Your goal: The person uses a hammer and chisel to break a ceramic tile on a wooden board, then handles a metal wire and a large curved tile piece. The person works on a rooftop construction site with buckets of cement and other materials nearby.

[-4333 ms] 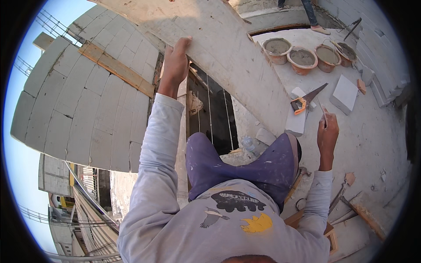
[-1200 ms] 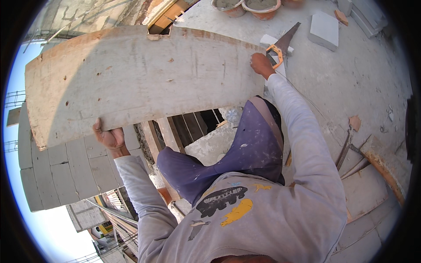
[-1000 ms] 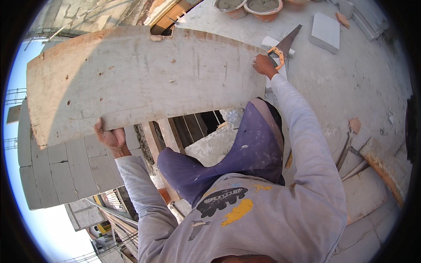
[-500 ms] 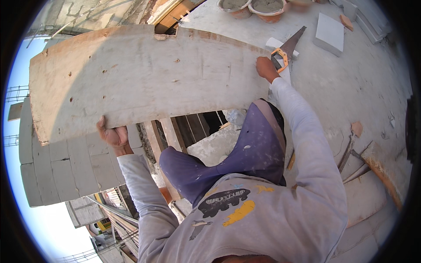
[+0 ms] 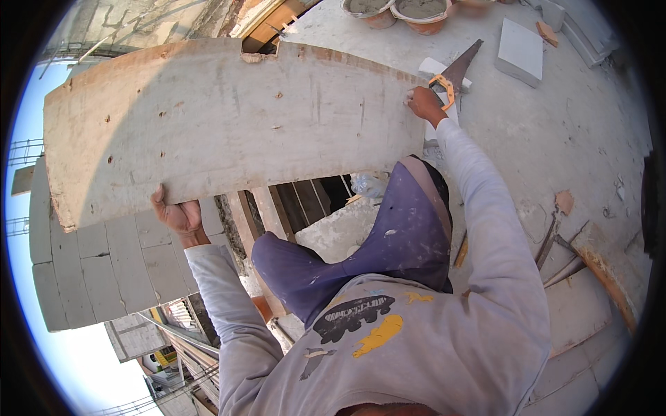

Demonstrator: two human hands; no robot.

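Note:
A large, weathered plywood board [image 5: 229,125] stretches across the upper left, with nail holes and a small notch in its far edge. My left hand [image 5: 179,213] grips its near edge, thumb on the upper face and fingers underneath. At the board's right end, my right hand [image 5: 426,104] is closed on the edge, its fingertips partly hidden. Just beyond that hand lies a handsaw [image 5: 463,66] with an orange and black handle, over pale block pieces [image 5: 431,67] on the concrete. The board covers part of an opening with wooden bars [image 5: 305,206] in front of my knees.
Two buckets of grey mortar [image 5: 420,12] stand at the far side. A pale block [image 5: 519,50] sits at the upper right. A trowel [image 5: 559,211] and a curved wooden piece [image 5: 602,274] lie to the right. At left is a block wall [image 5: 104,270], with a drop beyond.
My right hand has shifted slightly right and its fingers have turned at the board's end. The board has moved a touch left; my left hand keeps its grip.

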